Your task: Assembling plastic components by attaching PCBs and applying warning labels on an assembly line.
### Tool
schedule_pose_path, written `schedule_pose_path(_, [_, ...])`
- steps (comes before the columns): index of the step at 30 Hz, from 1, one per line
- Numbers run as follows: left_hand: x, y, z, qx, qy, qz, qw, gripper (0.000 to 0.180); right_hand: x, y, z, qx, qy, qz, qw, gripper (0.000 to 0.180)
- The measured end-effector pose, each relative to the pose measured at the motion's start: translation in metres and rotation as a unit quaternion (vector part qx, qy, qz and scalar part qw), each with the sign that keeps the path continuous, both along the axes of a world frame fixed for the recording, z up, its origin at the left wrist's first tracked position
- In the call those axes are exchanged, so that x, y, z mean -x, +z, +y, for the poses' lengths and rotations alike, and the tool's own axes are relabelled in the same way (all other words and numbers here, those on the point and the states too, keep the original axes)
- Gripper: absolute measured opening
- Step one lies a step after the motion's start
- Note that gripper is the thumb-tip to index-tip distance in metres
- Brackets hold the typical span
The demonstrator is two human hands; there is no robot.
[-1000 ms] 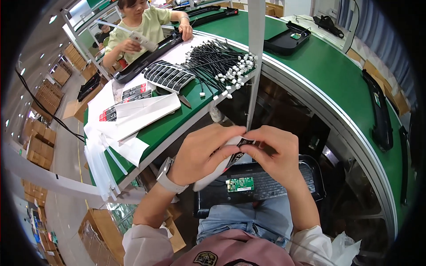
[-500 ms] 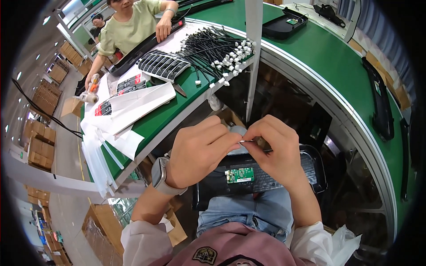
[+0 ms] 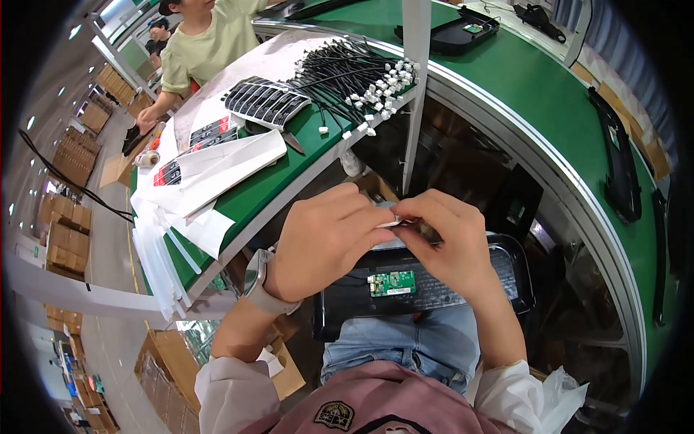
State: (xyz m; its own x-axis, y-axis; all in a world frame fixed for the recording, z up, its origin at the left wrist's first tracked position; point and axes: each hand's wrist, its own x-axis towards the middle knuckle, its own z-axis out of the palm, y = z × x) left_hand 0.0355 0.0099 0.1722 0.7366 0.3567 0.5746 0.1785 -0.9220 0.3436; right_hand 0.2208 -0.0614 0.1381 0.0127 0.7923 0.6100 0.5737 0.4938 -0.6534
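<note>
My left hand and my right hand meet over my lap and pinch a small pale strip between their fingertips. Below them a black tray rests on my knees. In it lies a small green circuit board on a black ribbed part. A silver watch sits on my left wrist.
A green bench curves around me. On it lie a heap of black cables with white plugs, a ribbed black panel, white bags, black trays. A person in a light green shirt works beyond. A metal post stands close ahead. Cardboard boxes stand on the floor at left.
My view has tilted so the bench and the cables sit higher and further left. Both hands stay together over the tray, still working the small strip.
</note>
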Motion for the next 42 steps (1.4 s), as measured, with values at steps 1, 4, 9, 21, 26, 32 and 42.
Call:
schedule_pose_path(1, [0.001,0.0,0.001,-0.002,0.003,0.0,1.0,0.02,0.0,-0.001,-0.001,-0.039,-0.012,-0.04,0.998,0.025])
schedule_pose_path(4, [0.002,-0.002,0.005,0.068,0.007,-0.006,0.998,0.017,0.001,-0.006,0.003,-0.115,-0.029,-0.106,0.987,0.027])
schedule_pose_path(9, [0.003,-0.007,0.019,0.238,0.066,0.005,0.969,0.018,-0.001,-0.007,0.013,-0.252,-0.076,-0.159,0.951,0.026])
schedule_pose_path(21, [0.156,-0.017,0.307,0.053,0.49,-0.055,0.868,0.04,-0.103,-0.106,0.007,0.11,-0.124,-0.02,0.986,0.072])
schedule_pose_path(26, [0.151,0.006,0.285,-0.108,0.514,-0.101,0.845,0.021,-0.128,-0.149,-0.007,0.296,-0.096,-0.32,0.895,0.086])
schedule_pose_path(32, [0.05,0.004,0.098,-0.116,0.235,-0.125,0.957,0.01,-0.135,-0.156,-0.04,0.235,-0.123,-0.246,0.932,0.081])
schedule_pose_path(42, [0.015,-0.133,-0.022,0.126,0.135,0.139,0.973,0.022,-0.105,-0.113,-0.147,0.06,-0.277,-0.225,0.932,0.067])
